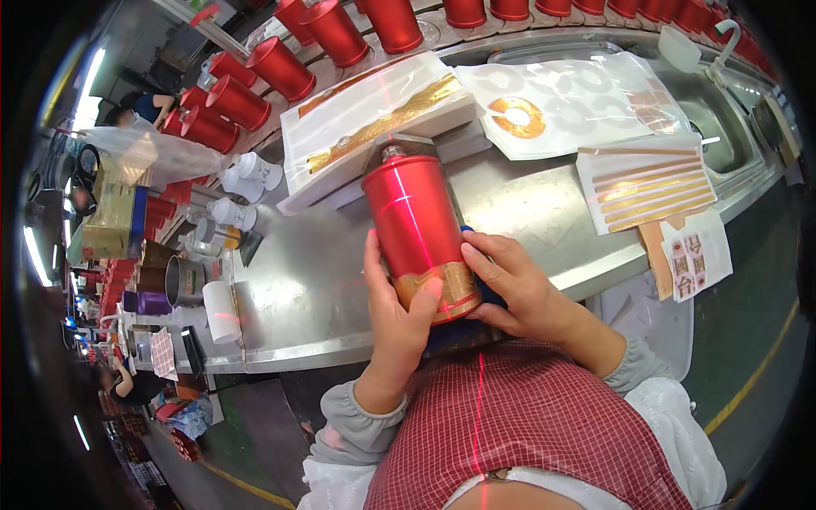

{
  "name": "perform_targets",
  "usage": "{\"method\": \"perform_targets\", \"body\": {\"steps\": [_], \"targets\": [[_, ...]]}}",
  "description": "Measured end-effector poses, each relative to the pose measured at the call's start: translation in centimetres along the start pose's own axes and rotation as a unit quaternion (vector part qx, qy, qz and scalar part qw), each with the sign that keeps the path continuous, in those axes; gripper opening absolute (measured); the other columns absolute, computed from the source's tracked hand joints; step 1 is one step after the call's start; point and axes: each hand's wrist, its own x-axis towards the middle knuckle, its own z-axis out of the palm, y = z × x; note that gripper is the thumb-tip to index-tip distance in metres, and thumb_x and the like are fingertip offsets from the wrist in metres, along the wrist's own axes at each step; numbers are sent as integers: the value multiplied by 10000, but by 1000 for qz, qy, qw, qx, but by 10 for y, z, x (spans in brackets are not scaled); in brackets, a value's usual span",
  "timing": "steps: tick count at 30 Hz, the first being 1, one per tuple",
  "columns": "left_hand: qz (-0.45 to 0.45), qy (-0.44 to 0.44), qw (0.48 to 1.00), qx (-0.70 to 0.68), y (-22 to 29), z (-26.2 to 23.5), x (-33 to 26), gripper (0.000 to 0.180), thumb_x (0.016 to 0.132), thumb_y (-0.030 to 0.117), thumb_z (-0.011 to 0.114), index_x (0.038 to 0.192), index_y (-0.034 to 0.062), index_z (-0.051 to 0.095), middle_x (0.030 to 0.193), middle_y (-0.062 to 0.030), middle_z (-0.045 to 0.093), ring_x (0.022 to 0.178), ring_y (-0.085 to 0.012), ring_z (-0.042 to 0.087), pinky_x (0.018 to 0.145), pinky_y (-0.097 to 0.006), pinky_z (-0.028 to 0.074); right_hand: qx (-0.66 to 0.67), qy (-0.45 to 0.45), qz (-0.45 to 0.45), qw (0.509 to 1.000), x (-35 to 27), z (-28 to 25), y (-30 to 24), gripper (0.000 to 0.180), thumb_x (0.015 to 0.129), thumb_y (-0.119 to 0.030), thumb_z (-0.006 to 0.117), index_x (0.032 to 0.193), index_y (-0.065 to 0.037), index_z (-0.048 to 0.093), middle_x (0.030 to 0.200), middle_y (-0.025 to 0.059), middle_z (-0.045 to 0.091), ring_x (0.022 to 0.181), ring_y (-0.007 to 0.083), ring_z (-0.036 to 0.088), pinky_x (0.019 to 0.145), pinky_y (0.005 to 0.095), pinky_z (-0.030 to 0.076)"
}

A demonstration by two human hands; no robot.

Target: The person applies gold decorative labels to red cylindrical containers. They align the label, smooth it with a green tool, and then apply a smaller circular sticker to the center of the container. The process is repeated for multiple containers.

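A glossy red bottle with a short metal neck lies tilted in front of me, its neck pointing away. Round its lower end runs a gold decal band. My left hand grips the bottle's left side, thumb pressed on the gold band. At the right side my right hand holds the lower edge with thumb and fingers. Behind the bottle shows part of a dark stand with blue padding. A thin red light line crosses the bottle and my checked apron.
Beyond the bottle lies a stack of decal sheets with gold pieces. Right of it are a ring-decal sheet, a gold-strip sheet and a sink. Several red bottles line the back. White bottles and a paper roll stand left.
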Motion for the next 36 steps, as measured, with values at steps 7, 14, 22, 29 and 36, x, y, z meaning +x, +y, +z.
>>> {"method": "perform_targets", "body": {"steps": [7, 14, 22, 29, 36], "targets": [[-26, 24, 994, -106, 2, -1, 6, 832, 914, 208, 641, 1495, -22, 92, 1436, -205, 360, 1283, -261, 451, 1053, -365, 388, 1, 9, -1, 1000, 1, 2, -1, 787, 704, -141, 789, 1386, 18, 427, 1377, 256, 430, 1250, 431, 449, 1047, 483, 390], [-17, -3, 999, 41, -3, -4, 10, 822, 943, 275, 607, 1497, -19, 76, 1446, -197, 334, 1288, -250, 432, 1062, -371, 374, 4, 8, 0, 1000, 0, 2, -2, 784, 714, -150, 785, 1389, 16, 423, 1381, 254, 426, 1244, 444, 445, 1050, 490, 384], [-73, 7, 984, -159, 4, -7, 5, 874, 919, 265, 637, 1507, -15, 55, 1456, -201, 323, 1313, -251, 409, 1078, -364, 354, 248, 61, 194, 947, 5, -33, -9, 466, 864, -119, 641, 1290, 0, 497, 1075, 184, 635, 993, 267, 629, 896, 348, 489], [-24, -3, 999, -43, 0, -4, 10, 872, 912, 261, 651, 1495, -50, 81, 1448, -213, 332, 1283, -261, 444, 1066, -357, 364, 267, -56, 242, 931, 36, -36, -10, 241, 873, -160, 614, 1060, -15, 569, 913, 88, 626, 856, 143, 598, 747, 312, 491], [16, -4, 998, 57, 1, -3, 11, 897, 916, 297, 651, 1497, -49, 61, 1437, -218, 345, 1282, -263, 440, 1068, -360, 356, 365, -28, 249, 897, 32, -34, -4, 258, 909, -157, 596, 1123, -15, 565, 946, 88, 622, 874, 137, 593, 784, 282, 492]]}}
